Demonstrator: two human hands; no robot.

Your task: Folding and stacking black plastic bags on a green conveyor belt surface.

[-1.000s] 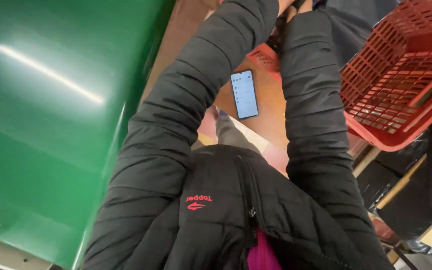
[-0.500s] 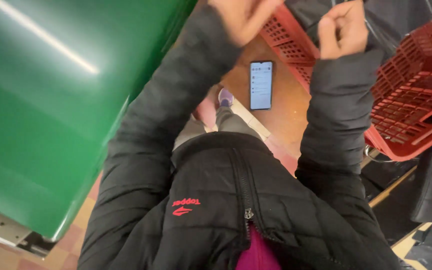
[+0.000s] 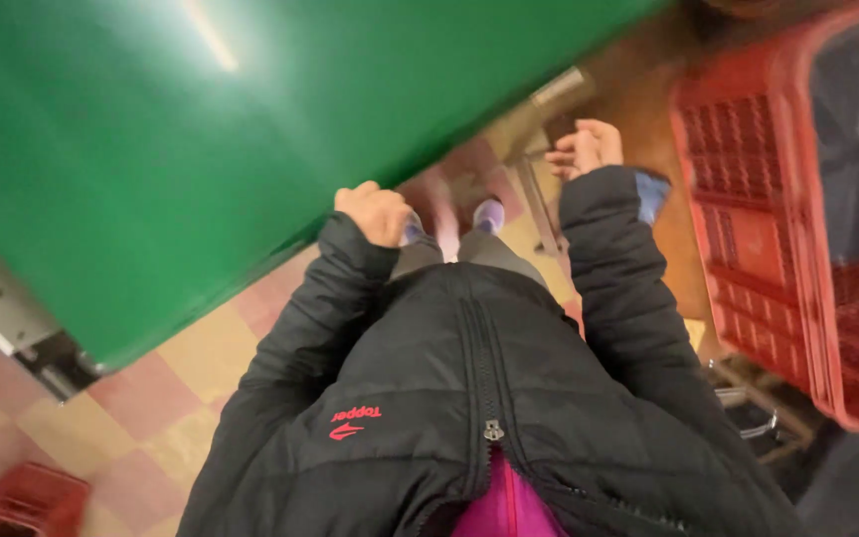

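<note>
I look straight down my own black padded jacket (image 3: 469,398), which has a pink lining at the zip. My left hand (image 3: 375,211) is a closed fist at the end of its sleeve, close to the edge of a large green tabletop (image 3: 201,129); nothing shows in it. My right hand (image 3: 586,147) is drawn in near my chest with its fingers curled, and it also looks empty. It hovers beside a big red plastic crate (image 3: 748,229). My shoes (image 3: 489,214) show between the two sleeves.
The green tabletop fills the upper left, with its metal leg (image 3: 539,189) near my feet. The red crate stands at the right on a frame. A small red crate (image 3: 22,502) sits on the checked floor (image 3: 151,398) at the lower left.
Both arms have pulled back from a raised reach towards my body. The view has swung down to the floor and feet. The phone seen earlier is out of view.
</note>
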